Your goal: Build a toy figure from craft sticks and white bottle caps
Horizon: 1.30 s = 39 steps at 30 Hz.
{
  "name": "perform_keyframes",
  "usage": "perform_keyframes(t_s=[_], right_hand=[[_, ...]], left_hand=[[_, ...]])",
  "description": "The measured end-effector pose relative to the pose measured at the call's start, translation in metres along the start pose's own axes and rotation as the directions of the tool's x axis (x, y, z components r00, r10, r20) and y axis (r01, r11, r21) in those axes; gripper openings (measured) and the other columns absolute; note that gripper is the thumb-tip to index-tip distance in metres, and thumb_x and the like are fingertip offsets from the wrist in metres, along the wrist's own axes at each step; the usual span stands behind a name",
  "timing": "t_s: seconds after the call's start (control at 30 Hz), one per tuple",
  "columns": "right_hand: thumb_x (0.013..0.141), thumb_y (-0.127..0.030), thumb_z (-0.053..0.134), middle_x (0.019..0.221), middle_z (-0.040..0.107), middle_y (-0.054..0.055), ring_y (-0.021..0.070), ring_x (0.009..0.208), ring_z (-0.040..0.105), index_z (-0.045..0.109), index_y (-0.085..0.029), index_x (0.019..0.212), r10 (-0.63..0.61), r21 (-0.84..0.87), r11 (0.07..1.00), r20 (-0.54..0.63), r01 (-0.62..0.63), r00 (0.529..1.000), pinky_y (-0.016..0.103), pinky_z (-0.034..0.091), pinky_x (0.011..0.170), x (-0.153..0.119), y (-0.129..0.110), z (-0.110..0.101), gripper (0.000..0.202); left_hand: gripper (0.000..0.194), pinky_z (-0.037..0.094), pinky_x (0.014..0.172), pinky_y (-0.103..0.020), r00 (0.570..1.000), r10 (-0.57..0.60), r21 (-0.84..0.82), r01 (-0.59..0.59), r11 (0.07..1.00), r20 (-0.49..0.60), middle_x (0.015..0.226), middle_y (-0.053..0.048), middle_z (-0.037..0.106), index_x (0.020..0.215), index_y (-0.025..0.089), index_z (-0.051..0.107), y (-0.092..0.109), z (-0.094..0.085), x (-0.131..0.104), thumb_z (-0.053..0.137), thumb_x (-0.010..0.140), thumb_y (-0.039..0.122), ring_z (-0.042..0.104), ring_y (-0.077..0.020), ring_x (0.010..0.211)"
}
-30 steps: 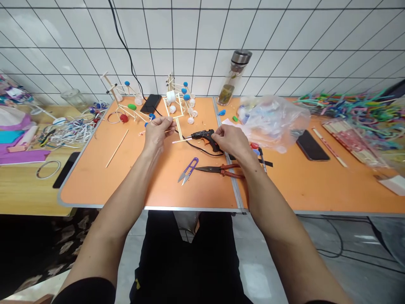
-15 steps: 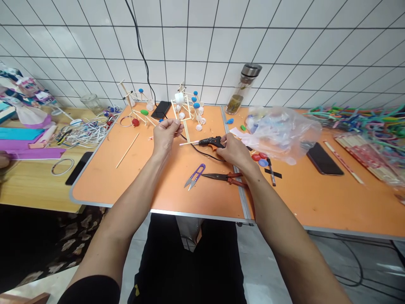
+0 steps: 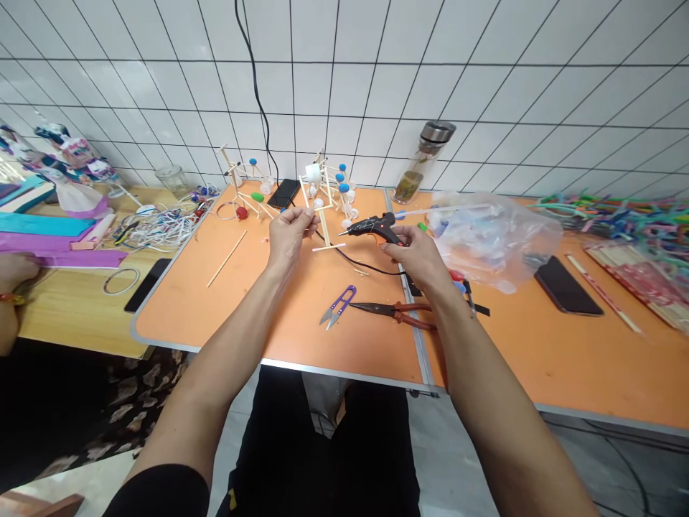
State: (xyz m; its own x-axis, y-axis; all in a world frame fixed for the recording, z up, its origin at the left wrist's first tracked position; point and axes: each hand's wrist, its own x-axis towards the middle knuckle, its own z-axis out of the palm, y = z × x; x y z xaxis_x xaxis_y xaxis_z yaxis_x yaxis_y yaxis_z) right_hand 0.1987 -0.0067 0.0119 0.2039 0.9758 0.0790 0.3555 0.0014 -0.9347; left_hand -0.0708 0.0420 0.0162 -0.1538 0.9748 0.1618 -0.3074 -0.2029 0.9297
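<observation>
My left hand point(image 3: 291, 235) pinches a frame of thin wooden sticks point(image 3: 325, 228), its fingers closed near the upper crosspiece. A pale cross stick point(image 3: 329, 248) lies along the frame's lower end. To the right, my right hand point(image 3: 420, 257) is wrapped around the handle of a black hot glue gun point(image 3: 372, 225). The gun's nozzle points left, a little apart from the frame, and a clear glue stick point(image 3: 446, 210) sticks out of its back. Purple thread snips point(image 3: 338, 307) and red-handled pliers point(image 3: 395, 310) lie in front of the hands.
Behind stand stick models with blue caps point(image 3: 343, 188). A glass bottle point(image 3: 423, 161), a plastic bag point(image 3: 489, 237) and a phone point(image 3: 568, 286) are to the right. A loose stick point(image 3: 227, 258) lies left. Another person's hand point(image 3: 19, 269) rests on the side table point(image 3: 80, 323).
My right hand has drawn the glue gun back from the cross stick, up and to the right. My left hand keeps hold of the stick frame. The view has shifted slightly.
</observation>
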Motion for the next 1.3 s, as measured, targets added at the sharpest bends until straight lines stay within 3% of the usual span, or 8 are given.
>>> perform_keyframes(t_s=[0.17, 0.37, 0.6, 0.7, 0.8, 0.93, 1.13, 1.3], right_hand=[[0.062, -0.041, 0.091, 0.070, 0.056, -0.005, 0.0126, 0.062, 0.049, 0.066, -0.024, 0.088, 0.052, 0.259, 0.962, 0.140, -0.088, 0.989, 0.027, 0.038, 0.053, -0.004, -0.013, -0.002, 0.039], [0.060, -0.042, 0.100, 0.069, 0.053, -0.006, 0.0098, 0.062, 0.048, 0.064, -0.024, 0.088, 0.094, 0.451, 0.872, 0.226, -0.190, 0.969, 0.023, 0.044, 0.054, -0.009, -0.022, -0.003, 0.049], [0.056, -0.054, 0.109, 0.087, 0.059, -0.005, 0.0081, 0.066, 0.050, 0.063, -0.026, 0.091, 0.046, 0.528, 0.839, 0.177, -0.134, 0.983, 0.020, 0.045, 0.050, -0.012, -0.025, 0.000, 0.065], [0.054, -0.063, 0.111, 0.094, 0.066, -0.003, 0.0075, 0.066, 0.053, 0.066, -0.025, 0.094, 0.042, 0.520, 0.847, 0.146, -0.112, 0.988, 0.019, 0.045, 0.049, -0.014, -0.026, 0.001, 0.071], [0.064, -0.074, 0.104, 0.095, 0.069, 0.000, 0.0081, 0.065, 0.054, 0.068, -0.024, 0.094, 0.002, 0.466, 0.883, 0.128, -0.062, 0.992, 0.020, 0.041, 0.046, -0.016, -0.026, 0.003, 0.069], [0.070, -0.074, 0.101, 0.093, 0.073, 0.001, 0.0094, 0.065, 0.056, 0.071, -0.024, 0.097, -0.087, 0.442, 0.896, 0.070, 0.047, 0.994, 0.022, 0.043, 0.050, -0.016, -0.023, 0.005, 0.063], [0.082, -0.065, 0.095, 0.095, 0.081, 0.002, 0.0116, 0.061, 0.054, 0.069, -0.025, 0.102, -0.223, 0.387, 0.897, -0.024, 0.214, 0.975, 0.028, 0.044, 0.055, -0.018, -0.023, 0.008, 0.052], [0.099, -0.072, 0.079, 0.099, 0.083, 0.004, 0.0159, 0.066, 0.059, 0.070, -0.026, 0.114, -0.422, 0.150, 0.886, -0.132, 0.439, 0.897, 0.033, 0.048, 0.061, -0.027, -0.020, 0.016, 0.049]], left_hand=[[0.036, 0.058, 0.072, -0.024, 1.000, 0.029, 0.008, -0.029, 1.000, -0.006, 0.082, -0.003, 0.082, 0.086, 0.019, 0.080, 0.002, 0.000, -0.001, 0.101, 0.082, 0.048, 0.073, -0.0106, 0.071], [0.037, 0.059, 0.072, -0.025, 0.996, 0.090, 0.022, -0.090, 0.996, -0.027, 0.082, -0.003, 0.082, 0.086, 0.020, 0.081, 0.003, 0.002, -0.002, 0.102, 0.080, 0.050, 0.075, -0.0127, 0.073], [0.038, 0.059, 0.071, -0.025, 0.997, 0.082, 0.000, -0.082, 0.997, 0.008, 0.082, -0.003, 0.082, 0.086, 0.020, 0.080, 0.006, 0.002, -0.002, 0.103, 0.080, 0.050, 0.074, -0.0124, 0.072], [0.041, 0.058, 0.066, -0.022, 0.997, -0.016, -0.060, 0.020, 0.998, 0.071, 0.080, -0.002, 0.081, 0.083, 0.020, 0.078, 0.008, 0.000, 0.000, 0.105, 0.075, 0.050, 0.071, -0.0098, 0.067], [0.044, 0.057, 0.063, -0.020, 0.983, -0.131, -0.074, 0.142, 0.987, 0.129, 0.079, 0.000, 0.080, 0.081, 0.020, 0.077, 0.010, -0.001, 0.001, 0.107, 0.069, 0.050, 0.071, -0.0086, 0.066], [0.048, 0.058, 0.063, -0.019, 0.976, -0.160, -0.049, 0.169, 0.984, 0.151, 0.080, 0.000, 0.080, 0.080, 0.020, 0.078, 0.009, -0.002, 0.002, 0.109, 0.063, 0.053, 0.071, -0.0082, 0.067], [0.044, 0.060, 0.068, -0.024, 0.995, 0.074, 0.020, -0.076, 0.997, 0.068, 0.078, -0.002, 0.081, 0.081, 0.021, 0.080, 0.004, -0.002, 0.003, 0.105, 0.072, 0.056, 0.072, -0.0109, 0.067], [0.039, 0.061, 0.075, -0.028, 0.957, 0.286, 0.094, -0.289, 0.953, 0.043, 0.080, -0.003, 0.081, 0.086, 0.021, 0.083, -0.003, 0.000, 0.001, 0.099, 0.082, 0.057, 0.075, -0.0140, 0.074]])
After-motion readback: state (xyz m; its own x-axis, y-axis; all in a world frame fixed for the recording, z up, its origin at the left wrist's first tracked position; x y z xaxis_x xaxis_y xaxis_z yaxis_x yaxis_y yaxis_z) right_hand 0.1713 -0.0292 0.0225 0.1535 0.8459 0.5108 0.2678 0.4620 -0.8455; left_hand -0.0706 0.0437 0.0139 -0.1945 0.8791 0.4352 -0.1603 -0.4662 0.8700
